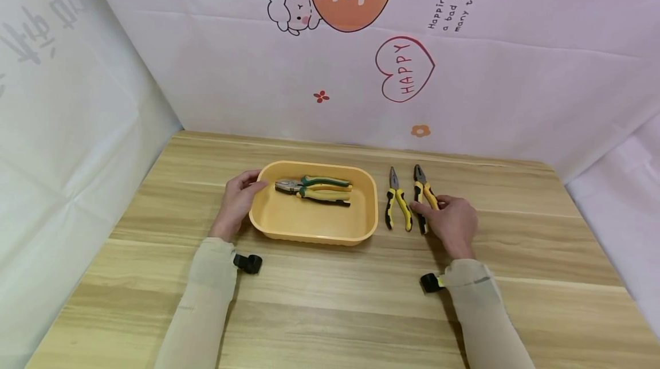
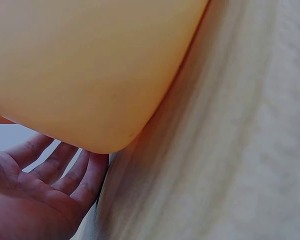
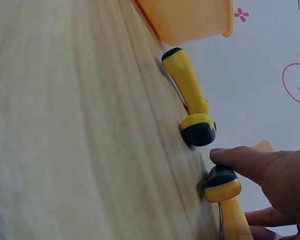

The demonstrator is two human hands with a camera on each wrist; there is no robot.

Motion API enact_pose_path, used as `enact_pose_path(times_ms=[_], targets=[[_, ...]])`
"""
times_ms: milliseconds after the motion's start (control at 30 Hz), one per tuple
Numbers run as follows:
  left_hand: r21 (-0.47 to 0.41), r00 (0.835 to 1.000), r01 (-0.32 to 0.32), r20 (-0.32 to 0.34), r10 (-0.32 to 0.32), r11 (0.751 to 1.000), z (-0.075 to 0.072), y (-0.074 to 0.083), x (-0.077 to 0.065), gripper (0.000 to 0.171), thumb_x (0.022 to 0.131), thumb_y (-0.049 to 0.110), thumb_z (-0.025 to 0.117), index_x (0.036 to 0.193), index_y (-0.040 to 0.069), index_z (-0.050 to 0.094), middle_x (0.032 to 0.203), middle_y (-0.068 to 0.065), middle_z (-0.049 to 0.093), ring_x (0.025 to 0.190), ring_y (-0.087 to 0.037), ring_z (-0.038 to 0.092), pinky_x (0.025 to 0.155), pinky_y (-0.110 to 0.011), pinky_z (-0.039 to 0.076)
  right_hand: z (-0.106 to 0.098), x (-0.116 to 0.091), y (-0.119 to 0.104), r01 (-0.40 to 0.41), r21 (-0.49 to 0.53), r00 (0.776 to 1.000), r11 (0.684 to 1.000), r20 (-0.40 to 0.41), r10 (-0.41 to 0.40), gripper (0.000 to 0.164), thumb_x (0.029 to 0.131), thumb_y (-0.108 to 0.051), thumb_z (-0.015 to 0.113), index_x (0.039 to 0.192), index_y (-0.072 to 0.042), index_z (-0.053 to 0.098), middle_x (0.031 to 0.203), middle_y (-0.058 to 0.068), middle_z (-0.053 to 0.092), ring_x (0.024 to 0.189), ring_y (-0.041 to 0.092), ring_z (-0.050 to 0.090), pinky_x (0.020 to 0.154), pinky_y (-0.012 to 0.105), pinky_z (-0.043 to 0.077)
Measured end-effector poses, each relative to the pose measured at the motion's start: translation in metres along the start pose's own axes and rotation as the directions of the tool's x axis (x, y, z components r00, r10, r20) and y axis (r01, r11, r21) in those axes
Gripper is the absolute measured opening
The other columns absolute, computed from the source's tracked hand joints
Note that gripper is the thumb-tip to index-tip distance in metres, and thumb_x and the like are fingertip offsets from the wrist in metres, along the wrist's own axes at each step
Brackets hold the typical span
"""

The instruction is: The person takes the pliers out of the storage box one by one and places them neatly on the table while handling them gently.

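At its left end, the yellow plastic tray (image 1: 314, 239) is held by my left hand (image 1: 237, 200), thumb over the rim and fingers along the outside wall (image 2: 95, 90). Combination pliers with green and yellow handles (image 1: 325, 193) lie inside it, jaws toward that hand. My right hand (image 1: 455, 223) grips the yellow and black handles of another pair of combination pliers (image 1: 419, 175), its thumb against one handle (image 3: 222, 180) and fingers at the other. Just left of these, long-nose pliers (image 1: 394, 179) lie on the table with handles spread, their nose pointing away from me.
Everything stands on a wood-grain table (image 1: 330, 300). A white printed cloth (image 1: 232, 71) hangs behind its back edge, and more white cloth flanks both sides. Each sleeved wrist carries a small black camera (image 1: 250, 264).
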State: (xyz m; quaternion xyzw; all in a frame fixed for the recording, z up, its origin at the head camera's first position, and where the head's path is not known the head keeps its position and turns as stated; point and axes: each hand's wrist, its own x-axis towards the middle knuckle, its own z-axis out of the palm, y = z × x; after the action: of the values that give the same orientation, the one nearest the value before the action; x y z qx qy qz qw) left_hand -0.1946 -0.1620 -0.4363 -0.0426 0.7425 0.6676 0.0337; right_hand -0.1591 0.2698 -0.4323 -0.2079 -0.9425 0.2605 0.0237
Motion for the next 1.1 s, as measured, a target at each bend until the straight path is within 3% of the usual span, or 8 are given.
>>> enact_pose_path(times_ms=[767, 1100], targets=[[-0.019, 1.000, 0.003, -0.011, -0.004, 1.000, 0.0001, -0.0011, 0.0017, 0.040, 0.101, 0.010, 0.060, 0.138, -0.005, 0.057, 0.129, -0.020, 0.057, 0.107, -0.025, 0.058, 0.081, -0.021, 0.054, 0.0017, -0.0011, -0.0003, 0.000, 0.008, 1.000, 1.000, -0.008, 0.000, 0.082, 0.079, -0.066, 0.077, 0.127, -0.001, 0.069, 0.120, 0.020, 0.069, 0.094, 0.032, 0.063, 0.062, 0.034, 0.045], [-0.015, 1.000, 0.003, -0.011, -0.003, 1.000, 0.0001, -0.0003, 0.0007, 0.039, 0.101, 0.010, 0.060, 0.137, -0.005, 0.057, 0.129, -0.020, 0.057, 0.109, -0.027, 0.057, 0.082, -0.021, 0.054, -0.0054, -0.0049, -0.0014, 0.056, 0.025, 0.998, 0.998, -0.005, -0.056, 0.091, 0.083, -0.066, 0.072, 0.138, 0.005, 0.058, 0.120, 0.027, 0.067, 0.103, 0.039, 0.064, 0.077, 0.050, 0.053]])
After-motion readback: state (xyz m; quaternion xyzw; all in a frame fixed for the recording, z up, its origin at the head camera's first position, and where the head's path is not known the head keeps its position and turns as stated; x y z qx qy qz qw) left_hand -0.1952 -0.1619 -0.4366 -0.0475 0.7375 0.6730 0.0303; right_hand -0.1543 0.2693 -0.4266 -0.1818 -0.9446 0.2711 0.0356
